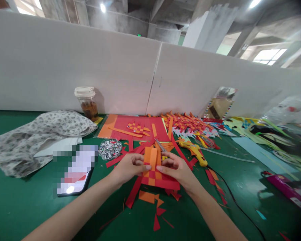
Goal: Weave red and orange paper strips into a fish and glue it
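Between both hands is a piece of woven paper (pixel 152 174), orange and red strips crossing in a checkerboard. My left hand (pixel 131 166) pinches its left edge, thumb on top. On the other side my right hand (pixel 174 169) grips it with the thumb pressed near the orange strips. Red strips run out to the right under that hand. Just beyond the weave lie scissors (pixel 160 145), partly hidden. A finished-looking woven paper fish (pixel 136 128) with googly eyes rests on red and orange sheets (pixel 120 120) farther back.
A yellow glue gun (pixel 197 152) with a black cord lies to the right. At left are a phone (pixel 79 170), a bag of googly eyes (pixel 110 149), a patterned cloth (pixel 40 134) and a lidded drink cup (pixel 87 105). Several woven fish (pixel 190 124) pile up behind; paper scraps (pixel 160 211) litter the front.
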Demonstrator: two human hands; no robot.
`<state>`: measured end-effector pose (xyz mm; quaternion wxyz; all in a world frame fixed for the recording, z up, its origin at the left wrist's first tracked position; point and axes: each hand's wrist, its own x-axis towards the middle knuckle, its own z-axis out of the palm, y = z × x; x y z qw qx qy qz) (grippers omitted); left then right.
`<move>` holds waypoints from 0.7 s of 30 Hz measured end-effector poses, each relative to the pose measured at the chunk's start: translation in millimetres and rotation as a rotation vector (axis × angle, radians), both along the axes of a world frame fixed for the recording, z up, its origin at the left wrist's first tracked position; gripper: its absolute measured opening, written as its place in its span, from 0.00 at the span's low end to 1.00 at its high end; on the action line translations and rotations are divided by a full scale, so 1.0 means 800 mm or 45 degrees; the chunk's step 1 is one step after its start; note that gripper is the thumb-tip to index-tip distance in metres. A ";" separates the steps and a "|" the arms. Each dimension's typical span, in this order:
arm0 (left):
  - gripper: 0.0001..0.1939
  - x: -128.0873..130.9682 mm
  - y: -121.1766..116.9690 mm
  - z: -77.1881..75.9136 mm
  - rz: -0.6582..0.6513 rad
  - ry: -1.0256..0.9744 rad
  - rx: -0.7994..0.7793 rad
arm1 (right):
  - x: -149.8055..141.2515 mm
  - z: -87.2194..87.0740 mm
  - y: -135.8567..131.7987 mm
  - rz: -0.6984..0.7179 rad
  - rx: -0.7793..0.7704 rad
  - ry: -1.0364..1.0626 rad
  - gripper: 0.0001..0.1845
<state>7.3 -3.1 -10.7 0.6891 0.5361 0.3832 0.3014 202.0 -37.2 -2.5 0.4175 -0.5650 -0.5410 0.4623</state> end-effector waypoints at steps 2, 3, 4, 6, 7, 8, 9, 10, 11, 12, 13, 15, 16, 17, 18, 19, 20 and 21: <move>0.18 0.002 -0.003 0.001 -0.087 0.025 0.039 | 0.000 0.000 0.000 0.071 -0.035 0.017 0.29; 0.18 0.003 -0.004 0.002 -0.122 0.043 0.060 | 0.000 0.000 0.000 0.119 -0.052 0.024 0.29; 0.17 0.003 -0.005 0.002 -0.147 0.060 0.075 | 0.000 0.000 0.000 0.167 -0.066 0.028 0.28; 0.17 0.005 -0.007 0.002 -0.165 0.081 0.082 | -0.001 0.001 0.000 0.230 -0.073 0.014 0.25; 0.17 0.006 -0.008 0.001 -0.166 0.082 0.074 | -0.001 0.002 -0.001 0.248 -0.072 0.002 0.23; 0.17 0.006 -0.009 0.000 -0.171 0.079 0.066 | -0.002 0.002 -0.001 0.257 -0.075 -0.005 0.22; 0.16 0.006 -0.009 -0.001 -0.172 0.077 0.061 | -0.003 0.003 -0.001 0.253 -0.078 -0.006 0.21; 0.16 0.006 -0.009 -0.002 -0.159 0.077 0.060 | -0.004 0.004 -0.001 0.240 -0.079 0.004 0.20; 0.15 0.006 -0.009 -0.002 -0.131 0.077 0.063 | -0.005 0.005 -0.002 0.223 -0.078 0.023 0.21; 0.15 0.006 -0.008 -0.003 -0.092 0.076 0.069 | -0.006 0.005 -0.002 0.202 -0.073 0.045 0.21; 0.15 0.006 -0.008 -0.003 -0.050 0.075 0.072 | -0.006 0.004 -0.002 0.179 -0.064 0.064 0.21; 0.14 0.005 -0.006 -0.002 0.021 0.054 0.063 | -0.005 0.003 -0.002 0.149 -0.041 0.086 0.21; 0.13 0.005 -0.006 -0.001 0.034 0.039 0.051 | -0.005 0.002 -0.002 0.144 -0.035 0.087 0.21; 0.13 0.005 -0.005 -0.001 0.033 0.029 0.038 | -0.004 0.001 -0.002 0.146 -0.037 0.083 0.21; 0.13 0.004 -0.005 0.000 0.026 0.022 0.024 | -0.004 0.001 -0.002 0.151 -0.048 0.078 0.21; 0.12 0.004 -0.005 0.000 0.016 0.019 0.015 | -0.003 0.002 -0.002 0.158 -0.068 0.074 0.21; 0.12 0.004 -0.006 0.000 0.004 0.021 0.011 | -0.003 0.003 -0.003 0.161 -0.091 0.074 0.20; 0.12 0.004 -0.006 0.000 -0.010 0.028 0.007 | -0.004 0.004 -0.004 0.157 -0.113 0.079 0.19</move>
